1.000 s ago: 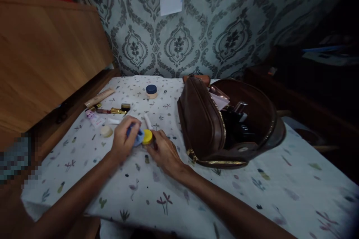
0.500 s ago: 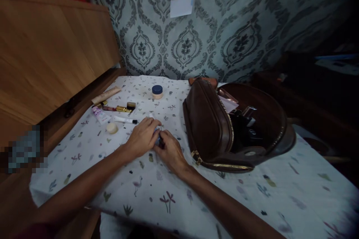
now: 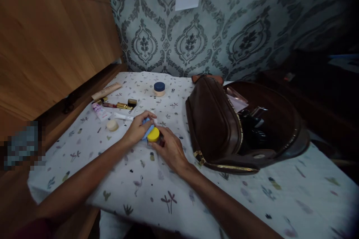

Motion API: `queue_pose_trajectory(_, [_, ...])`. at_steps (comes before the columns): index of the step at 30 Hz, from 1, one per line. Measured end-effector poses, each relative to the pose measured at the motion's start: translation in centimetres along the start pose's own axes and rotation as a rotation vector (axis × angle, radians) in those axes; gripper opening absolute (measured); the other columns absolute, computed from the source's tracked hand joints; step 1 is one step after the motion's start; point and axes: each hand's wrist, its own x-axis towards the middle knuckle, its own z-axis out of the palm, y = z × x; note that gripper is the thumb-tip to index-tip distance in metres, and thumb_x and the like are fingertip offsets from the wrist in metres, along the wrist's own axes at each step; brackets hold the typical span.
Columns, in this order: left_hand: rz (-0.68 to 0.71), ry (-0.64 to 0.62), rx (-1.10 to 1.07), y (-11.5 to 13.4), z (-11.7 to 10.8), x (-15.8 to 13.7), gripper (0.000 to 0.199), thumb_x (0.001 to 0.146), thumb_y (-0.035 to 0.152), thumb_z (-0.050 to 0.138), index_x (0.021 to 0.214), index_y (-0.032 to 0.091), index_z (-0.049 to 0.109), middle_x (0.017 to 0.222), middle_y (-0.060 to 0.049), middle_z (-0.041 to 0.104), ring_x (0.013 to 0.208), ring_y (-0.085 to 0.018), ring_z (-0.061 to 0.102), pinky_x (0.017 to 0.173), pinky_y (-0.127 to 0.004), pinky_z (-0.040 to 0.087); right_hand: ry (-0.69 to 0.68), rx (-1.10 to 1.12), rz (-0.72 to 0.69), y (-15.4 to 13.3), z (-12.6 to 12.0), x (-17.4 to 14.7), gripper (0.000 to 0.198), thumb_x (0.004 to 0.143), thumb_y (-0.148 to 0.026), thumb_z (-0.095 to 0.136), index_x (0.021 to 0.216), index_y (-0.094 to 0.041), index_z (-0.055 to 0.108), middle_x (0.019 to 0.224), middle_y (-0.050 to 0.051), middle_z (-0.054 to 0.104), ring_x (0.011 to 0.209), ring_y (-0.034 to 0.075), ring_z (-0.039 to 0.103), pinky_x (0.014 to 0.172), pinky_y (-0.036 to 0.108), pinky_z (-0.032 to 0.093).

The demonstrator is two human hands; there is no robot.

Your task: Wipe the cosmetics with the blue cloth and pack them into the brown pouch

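Near the middle of the table, my right hand (image 3: 171,148) has its fingers closed round a small jar with a yellow lid (image 3: 153,134). My left hand (image 3: 137,129) is closed on a light blue cloth (image 3: 147,132), which presses against the jar's far left side. Fingers cover most of the jar's body. Just left of my left hand lie a white tube (image 3: 123,117) and a small cream-coloured round container (image 3: 112,125). Farther back stands a jar with a dark blue lid (image 3: 159,89).
An open brown leather bag (image 3: 213,123) holding cosmetics stands right of my hands. At the left lie a beige tube (image 3: 107,91), a pink-and-white tube (image 3: 100,112), a gold-capped lip gloss (image 3: 123,106) and a small dark-topped pot (image 3: 132,103). A wooden cabinet (image 3: 61,41) borders the table's left side.
The yellow lid and more of the blue cloth have come into sight between my hands; before, fingers hid them. My left hand has shifted slightly, and the view has moved a little.
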Motion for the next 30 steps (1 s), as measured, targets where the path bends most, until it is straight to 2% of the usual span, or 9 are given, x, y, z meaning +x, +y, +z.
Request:
queue_pose_trajectory(3, [-0.071,-0.001,-0.076,-0.5,0.0,-0.1,0.023,0.08,0.037,0.059,0.095,0.019,0.063,0.085,-0.001,0.064,0.081,-0.018,0.06,0.075,-0.03,0.05,0.011,0.082,-0.028,0.1,-0.1,0.0,0.056,0.078,-0.015,0.072,0.131,-0.024,0.058,0.116,0.005,0.064,0.088,0.019,0.06,0.086,0.035,0.049])
queue_pose_trajectory(5, [-0.08,0.001,-0.081,-0.6,0.0,-0.2,0.026,0.079,0.039,0.06,0.095,0.019,0.063,0.086,-0.001,0.063,0.081,-0.017,0.06,0.074,-0.029,0.049,0.009,0.121,-0.032,0.2,-0.1,0.0,0.057,0.077,-0.013,0.073,0.131,-0.021,0.058,0.116,0.006,0.064,0.085,0.017,0.06,0.085,0.034,0.05])
queue_pose_trajectory(14, [0.004,-0.033,-0.024,-0.1,0.4,-0.8,0.028,0.087,0.045,0.056,0.094,0.02,0.064,0.088,-0.002,0.065,0.088,-0.019,0.061,0.083,-0.031,0.05,0.067,0.285,-0.057,0.8,0.1,-0.1,0.038,0.074,-0.021,0.075,0.11,-0.021,0.061,0.105,0.003,0.063,0.08,0.016,0.057,0.074,0.028,0.049])
queue_pose_trajectory(20, [-0.015,-0.016,-0.021,0.9,0.3,-1.3,0.037,0.089,0.055,0.054,0.097,0.021,0.065,0.09,-0.003,0.067,0.086,-0.021,0.062,0.077,-0.03,0.051,0.061,0.618,0.066,0.3,-0.1,-0.1,0.039,0.073,-0.039,0.074,0.103,-0.023,0.055,0.093,-0.001,0.062,0.071,0.012,0.056,0.062,0.024,0.048])
queue_pose_trajectory(23, [0.024,-0.02,0.028,0.7,0.3,-1.4,0.039,0.089,0.057,0.055,0.101,0.022,0.066,0.1,-0.006,0.07,0.095,-0.024,0.064,0.083,-0.033,0.051,0.08,0.809,0.176,0.2,-0.5,0.1,0.044,0.07,-0.048,0.075,0.098,-0.024,0.051,0.091,-0.002,0.062,0.063,0.011,0.056,0.053,0.023,0.047])
queue_pose_trajectory(25, [0.062,-0.064,0.06,0.4,0.4,-1.5,0.04,0.088,0.056,0.057,0.107,0.022,0.066,0.108,-0.006,0.071,0.1,-0.025,0.064,0.087,-0.033,0.051,0.12,0.901,0.234,0.2,-0.6,0.4,0.046,0.069,-0.05,0.076,0.097,-0.024,0.05,0.092,-0.002,0.062,0.062,0.011,0.058,0.052,0.024,0.049])
queue_pose_trajectory(30, [0.175,-0.166,0.173,0.6,1.0,-2.0,0.045,0.089,0.049,0.06,0.122,0.019,0.06,0.117,-0.007,0.069,0.106,-0.025,0.064,0.092,-0.033,0.051,0.193,0.926,0.256,0.7,-0.7,0.7,0.045,0.069,-0.048,0.077,0.095,-0.023,0.05,0.088,-0.002,0.061,0.06,0.01,0.058,0.053,0.023,0.05])
